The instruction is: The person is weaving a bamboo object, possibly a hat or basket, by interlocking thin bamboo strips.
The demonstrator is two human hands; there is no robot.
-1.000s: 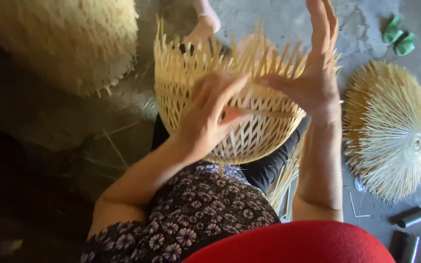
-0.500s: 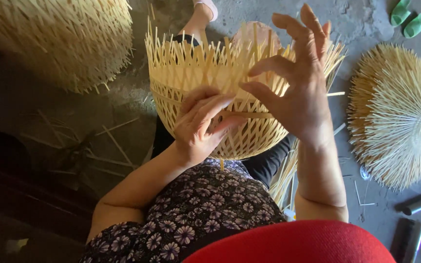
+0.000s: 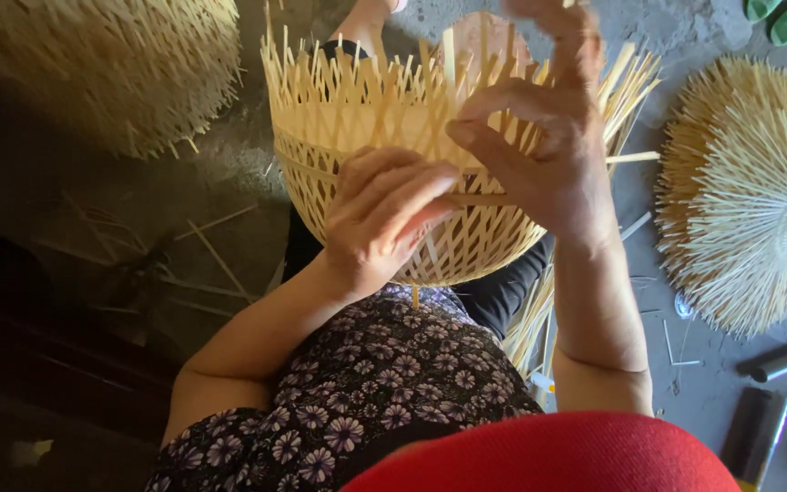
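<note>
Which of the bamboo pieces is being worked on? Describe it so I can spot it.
Start at the person's lap: the half-woven basket sits there, under the left hand and right hand. Unlike the two pieces on the floor, it is an open lattice bowl with loose strips sticking up.

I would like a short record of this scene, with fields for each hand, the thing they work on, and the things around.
Left hand: pressed on the outer wall of the half-woven bamboo basket, fingers bent.
Right hand: at the basket's rim, fingers on the upright strips.
Basket: on the person's lap, strip ends loose at the top.
Right of it: round fan of bamboo strips on the concrete floor.
Upper left: pile of woven bamboo.
Lower right: dark cylinders.
</note>
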